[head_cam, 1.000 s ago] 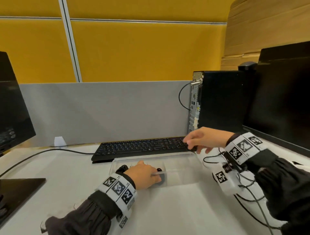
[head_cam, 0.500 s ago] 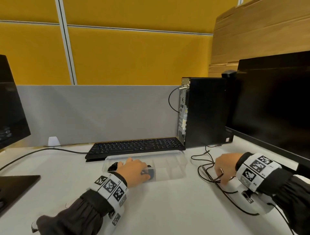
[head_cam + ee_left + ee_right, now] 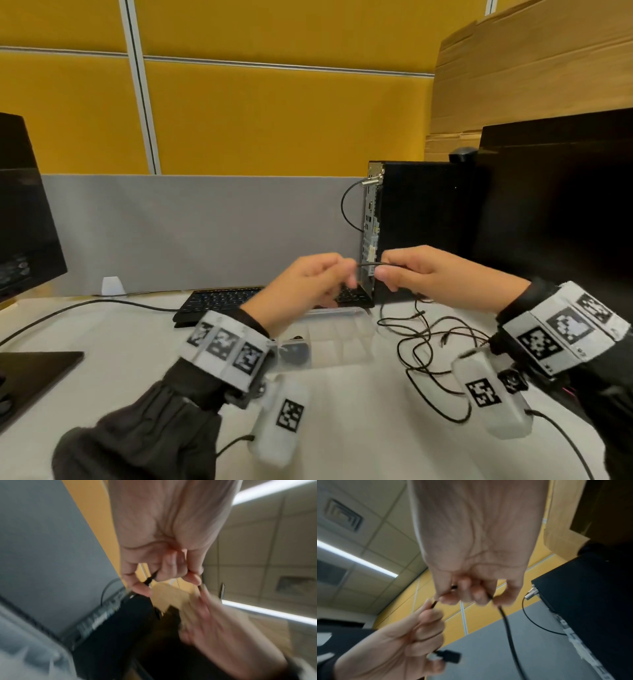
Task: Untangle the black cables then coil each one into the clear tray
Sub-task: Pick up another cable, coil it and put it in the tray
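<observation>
Both hands are raised above the desk and hold one thin black cable (image 3: 370,264) stretched between them. My left hand (image 3: 329,274) pinches its end, and the plug (image 3: 448,655) sticks out below the fingers. My right hand (image 3: 400,270) pinches the same cable a little further along, and the rest hangs down (image 3: 508,628) to the tangle of black cables (image 3: 435,337) on the desk at the right. The clear tray (image 3: 356,337) lies in front of the keyboard, with a coiled black cable (image 3: 295,353) in its left part.
A black keyboard (image 3: 233,298) sits behind the tray. A black computer tower (image 3: 418,233) and a dark monitor (image 3: 561,219) stand at the right, another monitor (image 3: 20,219) at the left. A separate cable (image 3: 85,305) runs across the desk's left side.
My left hand left the tray and rose. My right hand lifted a cable up from the tangle. Both now hold that cable between them in the air.
</observation>
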Demonstrator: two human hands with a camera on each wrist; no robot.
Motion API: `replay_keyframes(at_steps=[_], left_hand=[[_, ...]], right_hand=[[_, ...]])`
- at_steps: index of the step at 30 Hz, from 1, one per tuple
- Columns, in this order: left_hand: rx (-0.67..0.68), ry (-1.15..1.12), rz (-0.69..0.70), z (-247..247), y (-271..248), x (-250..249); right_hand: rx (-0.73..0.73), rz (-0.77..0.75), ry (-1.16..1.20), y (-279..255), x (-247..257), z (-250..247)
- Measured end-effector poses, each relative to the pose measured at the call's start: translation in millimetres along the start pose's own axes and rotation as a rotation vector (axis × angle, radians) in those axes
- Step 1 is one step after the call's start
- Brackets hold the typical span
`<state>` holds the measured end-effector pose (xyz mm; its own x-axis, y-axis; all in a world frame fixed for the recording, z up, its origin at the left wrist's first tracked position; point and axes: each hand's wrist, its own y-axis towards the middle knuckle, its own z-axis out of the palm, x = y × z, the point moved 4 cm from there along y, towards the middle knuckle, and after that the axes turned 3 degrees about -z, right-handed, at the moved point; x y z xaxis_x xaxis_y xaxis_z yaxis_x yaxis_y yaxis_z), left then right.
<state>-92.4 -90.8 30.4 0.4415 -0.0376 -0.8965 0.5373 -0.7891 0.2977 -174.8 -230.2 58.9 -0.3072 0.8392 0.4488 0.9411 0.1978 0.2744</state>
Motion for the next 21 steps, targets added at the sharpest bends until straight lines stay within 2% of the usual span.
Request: replay_keyframes(at_steps=[3, 5, 7, 9, 11, 12, 15, 19, 21], left_hand=[[-0.203, 0.054, 0.028, -49, -11, -5], [-0.384, 0.032, 0.019, -83, -18, -5], [-0.598, -0.144, -0.006, -119, -29, -4], [-0.779, -0.415, -0.030, -155, -46, 1], [-0.880, -0.695, -0.028, -182, -64, 9], [-0.910, -0.760, -0.037, -189, -72, 15], [-0.880, -0.721, -0.067, -173, -73, 28], [-0.558, -0.624, -0.048, -98, -49, 9], [-0.441, -0.491, -0.001, -68, -41, -9]], right_hand=[[0.125, 0.127, 0.108, -7, -21, 9], [0.177, 0.231, 0.142, -16, -42, 22], [0.199, 0.327, 0.095, -27, -66, 31], [0.168, 0.429, 0.050, -42, -93, 32], [0.060, 0.521, 0.057, -54, -115, 26], [-0.004, 0.546, 0.068, -57, -120, 24], [-0.100, 0.537, 0.171, -43, -100, 27], [-0.112, 0.379, 0.343, 2, -26, 46], [-0.081, 0.269, 0.401, 20, 12, 56]])
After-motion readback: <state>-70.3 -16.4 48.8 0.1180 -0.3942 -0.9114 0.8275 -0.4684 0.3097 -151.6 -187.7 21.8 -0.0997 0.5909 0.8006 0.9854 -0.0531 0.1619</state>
